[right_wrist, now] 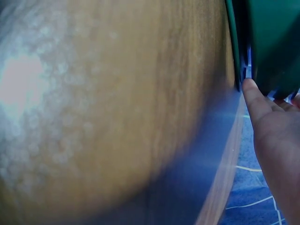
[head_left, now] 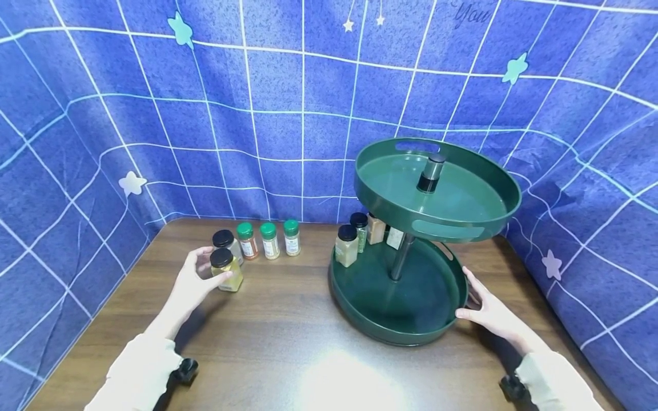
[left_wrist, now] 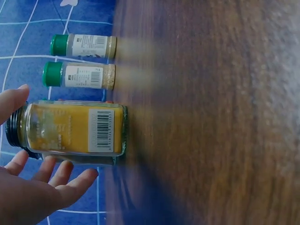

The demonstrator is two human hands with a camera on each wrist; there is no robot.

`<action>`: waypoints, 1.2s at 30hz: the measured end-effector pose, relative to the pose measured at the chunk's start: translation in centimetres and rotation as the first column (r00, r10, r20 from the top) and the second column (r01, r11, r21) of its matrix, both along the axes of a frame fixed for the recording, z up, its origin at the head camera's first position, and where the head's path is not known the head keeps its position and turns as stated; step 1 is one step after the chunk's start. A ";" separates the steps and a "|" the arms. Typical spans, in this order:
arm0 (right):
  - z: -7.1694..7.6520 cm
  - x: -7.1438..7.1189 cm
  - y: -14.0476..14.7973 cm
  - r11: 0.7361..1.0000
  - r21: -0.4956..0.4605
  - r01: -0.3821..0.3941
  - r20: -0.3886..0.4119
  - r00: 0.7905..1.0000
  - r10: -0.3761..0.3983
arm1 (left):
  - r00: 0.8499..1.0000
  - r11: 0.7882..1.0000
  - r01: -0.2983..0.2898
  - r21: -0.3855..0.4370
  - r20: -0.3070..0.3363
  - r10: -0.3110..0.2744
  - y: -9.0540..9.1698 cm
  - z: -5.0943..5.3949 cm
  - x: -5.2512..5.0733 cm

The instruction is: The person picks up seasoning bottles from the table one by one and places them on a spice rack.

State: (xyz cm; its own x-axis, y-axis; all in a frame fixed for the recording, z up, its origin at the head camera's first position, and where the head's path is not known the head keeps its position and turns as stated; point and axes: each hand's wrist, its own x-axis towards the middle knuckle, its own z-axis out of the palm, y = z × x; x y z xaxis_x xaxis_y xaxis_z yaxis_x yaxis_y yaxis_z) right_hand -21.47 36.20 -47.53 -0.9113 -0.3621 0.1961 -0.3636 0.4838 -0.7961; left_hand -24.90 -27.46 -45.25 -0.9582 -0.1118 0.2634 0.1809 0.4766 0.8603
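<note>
My left hand (head_left: 192, 279) is around a square glass jar of yellow powder (head_left: 231, 279) with a black lid, thumb on one side and fingers on the other. In the left wrist view the fingers (left_wrist: 77, 183) are spread, with gaps beside the upright jar. A second black-lidded jar (head_left: 235, 249) stands right behind it, partly covered. My right hand (head_left: 488, 311) touches the outer rim of the lower tray of a green two-tier turntable (head_left: 396, 311), its fingers nearly straight; the fingertips are partly hidden in the right wrist view.
Green-capped spice bottles (head_left: 269, 242) stand in a row by the back curtain (head_left: 308, 131). Several black-lidded jars (head_left: 346, 251) sit at the back left of the lower tray. The upper tray (head_left: 385, 182) overhangs them. Wooden table (head_left: 277, 331) lies between the hands.
</note>
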 end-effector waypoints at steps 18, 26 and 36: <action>0.0 -0.2 0.1 0.998 -0.055 -0.035 0.003 0.999 0.036 | 0.997 0.994 0.018 0.106 0.079 -0.026 0.5 -0.4 -0.6; -0.1 -0.2 0.0 0.997 -0.067 -0.044 -0.003 0.999 0.043 | 0.998 0.990 0.048 0.129 0.027 -0.052 0.2 -1.4 -1.0; 0.0 -0.1 0.0 0.996 -0.080 -0.049 -0.002 0.999 0.049 | 1.000 0.997 0.012 0.078 0.009 -0.013 0.2 -1.3 -1.3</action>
